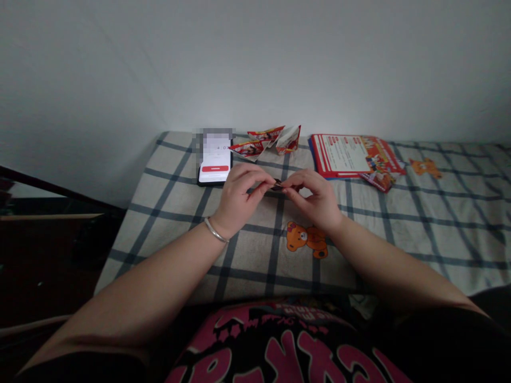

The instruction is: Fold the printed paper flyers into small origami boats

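Both of my hands meet above the checked cloth near the middle of the view. Thumb and fingertips of my left hand (pixel 244 192), with a silver bangle at its wrist, pinch one side of a small dark piece (pixel 277 184). My right hand (pixel 313 198) pinches its other side. The piece is mostly covered by the fingers, so its kind cannot be made out. Just beyond the hands stand several folded red-and-white printed papers (pixel 249 149), creased into pointed shapes. A phone (pixel 215 159) with a lit screen lies to the left of them.
A stack of red-and-white printed leaflets (pixel 343 156) lies at the back right. A small folded red paper (pixel 378 181) rests at its front corner. The checked cloth (pixel 167 213) with printed bears covers the surface, which meets a white wall (pixel 255 64) behind.
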Demonstrator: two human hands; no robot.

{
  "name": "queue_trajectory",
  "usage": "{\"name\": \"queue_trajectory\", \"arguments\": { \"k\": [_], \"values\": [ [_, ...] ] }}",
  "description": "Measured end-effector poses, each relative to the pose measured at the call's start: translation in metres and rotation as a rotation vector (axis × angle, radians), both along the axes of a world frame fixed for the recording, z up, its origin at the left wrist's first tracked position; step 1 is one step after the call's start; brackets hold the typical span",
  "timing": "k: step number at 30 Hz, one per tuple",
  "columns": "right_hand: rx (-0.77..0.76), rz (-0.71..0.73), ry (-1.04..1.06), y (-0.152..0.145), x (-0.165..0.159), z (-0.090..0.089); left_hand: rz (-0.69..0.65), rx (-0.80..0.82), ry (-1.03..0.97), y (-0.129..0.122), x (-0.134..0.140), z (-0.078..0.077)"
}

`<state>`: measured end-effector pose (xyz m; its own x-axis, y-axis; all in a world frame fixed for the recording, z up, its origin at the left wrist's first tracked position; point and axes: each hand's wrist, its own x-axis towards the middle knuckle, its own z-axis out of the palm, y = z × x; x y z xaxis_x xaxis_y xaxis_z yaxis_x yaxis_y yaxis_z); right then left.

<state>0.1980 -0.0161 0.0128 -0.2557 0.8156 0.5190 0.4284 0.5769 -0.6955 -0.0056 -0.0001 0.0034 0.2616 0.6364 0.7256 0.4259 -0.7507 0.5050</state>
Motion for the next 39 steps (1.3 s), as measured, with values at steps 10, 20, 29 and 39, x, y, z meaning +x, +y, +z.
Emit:
{"name": "queue_trajectory", "arguments": {
  "k": [10,20,29,39],
  "values": [
    [-0.227,-0.012,0.222,0.004,-0.006,-0.017,-0.107,-0.291,-0.133,0.002,0.006,-0.012],
    [0.01,-0.011,0.067,0.0,-0.005,-0.01,-0.112,-0.215,-0.094,-0.004,0.008,-0.004],
    [-0.089,0.057,0.126,0.003,-0.002,-0.013,-0.218,-0.347,-0.169,-0.002,0.008,-0.003],
    [-0.235,0.071,0.321,0.007,-0.006,-0.02,-0.186,-0.326,-0.154,0.002,0.007,-0.01]
  ]
}}
